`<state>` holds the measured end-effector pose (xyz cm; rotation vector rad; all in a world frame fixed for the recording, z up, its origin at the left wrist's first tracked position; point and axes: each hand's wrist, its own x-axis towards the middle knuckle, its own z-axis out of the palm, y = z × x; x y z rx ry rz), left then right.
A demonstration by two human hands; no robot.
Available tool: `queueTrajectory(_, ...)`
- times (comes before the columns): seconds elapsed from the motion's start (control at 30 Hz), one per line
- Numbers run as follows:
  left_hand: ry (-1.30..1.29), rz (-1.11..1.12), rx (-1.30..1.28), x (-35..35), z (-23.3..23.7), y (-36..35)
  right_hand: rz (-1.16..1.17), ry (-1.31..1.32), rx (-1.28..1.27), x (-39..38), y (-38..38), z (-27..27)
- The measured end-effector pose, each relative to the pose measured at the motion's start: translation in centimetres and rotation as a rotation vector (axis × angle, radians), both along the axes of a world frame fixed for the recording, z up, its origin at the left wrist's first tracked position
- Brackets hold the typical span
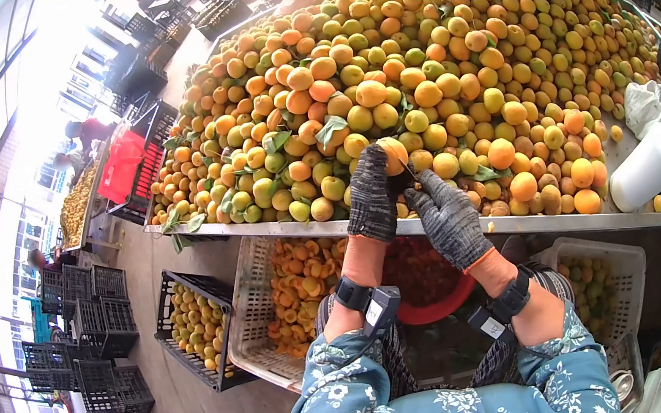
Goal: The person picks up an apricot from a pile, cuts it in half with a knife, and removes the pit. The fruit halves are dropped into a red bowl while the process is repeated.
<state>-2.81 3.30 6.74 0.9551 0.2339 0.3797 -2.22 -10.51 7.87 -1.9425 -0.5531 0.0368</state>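
Observation:
My left hand (371, 200), in a dark grey knit glove, is closed round an orange apricot (394, 154) above the table's near edge. My right hand (450, 218), gloved alike, is closed beside it. A thin dark tool (408, 171) shows between the right fingers and the fruit; its kind is too small to tell. Behind both hands rises a large heap of apricots (416, 91), orange to green, with some leaves. Below them is a red basin (428, 313) with dark reddish contents. A pale crate (252, 308) at its left holds split apricot halves (299, 284).
The metal table edge (299, 226) runs across in front of me. A black crate (166, 321) of apricots stands on the floor at left, a pale crate (633, 272) at right. On the table's right lies a white container (642, 175). Stacked black crates (96, 327) stand farther left.

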Motion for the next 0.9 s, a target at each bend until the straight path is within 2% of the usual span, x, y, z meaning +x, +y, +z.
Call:
queueTrajectory(0.07,0.034,-0.071,-0.143,-0.4,0.4,0.1,0.001,-0.033,0.033,0.1,0.3,-0.5)
queueTrajectory(0.13,0.043,-0.071,-0.181,-0.4,0.6,-0.1,0.005,-0.069,0.063,0.1,0.5,-0.5)
queueTrajectory(0.2,0.047,-0.071,-0.221,-0.5,1.0,-0.3,0.003,-0.12,-0.118,0.1,0.5,-0.2)
queueTrajectory(0.3,0.08,-0.066,-0.218,-0.5,1.1,-0.1,0.001,-0.24,-0.188,-0.1,0.5,-0.3)
queueTrajectory(0.37,0.125,0.035,-0.259,0.0,-0.1,0.1,0.022,-0.209,-0.211,-0.1,0.7,0.0)
queueTrajectory(0.43,0.127,0.045,-0.284,-0.1,0.2,0.0,0.037,-0.181,-0.233,-0.1,1.0,0.0)
queueTrajectory(0.5,0.129,0.055,-0.308,0.0,0.1,0.1,0.038,-0.086,-0.02,-0.3,1.6,-0.5)
queueTrajectory(0.53,0.129,0.031,-0.336,0.0,-0.1,0.2,0.039,-0.087,-0.02,-0.3,1.8,-0.8)
queueTrajectory(0.6,0.129,0.01,-0.365,0.1,-0.4,0.5,0.087,0.069,0.195,-0.3,2.2,-1.5)
queueTrajectory(0.67,0.117,-0.09,-0.433,0.1,-0.6,0.6,0.099,0.11,0.249,-0.3,2.7,-2.0)
queueTrajectory(0.73,0.116,-0.098,-0.435,-0.2,0.6,0.3,0.11,0.15,0.303,-0.1,2.8,-2.0)
queueTrajectory(0.8,0.114,-0.107,-0.433,-0.1,0.6,0.6,0.287,0.248,0.446,0.6,2.7,-1.7)
queueTrajectory(0.83,0.122,-0.076,-0.454,0.2,-0.2,1.2,0.291,0.246,0.448,1.0,2.3,-0.8)
queueTrajectory(0.9,0.101,0.035,-0.475,0.3,-0.3,1.8,0.396,0.559,0.239,1.8,0.7,1.5)
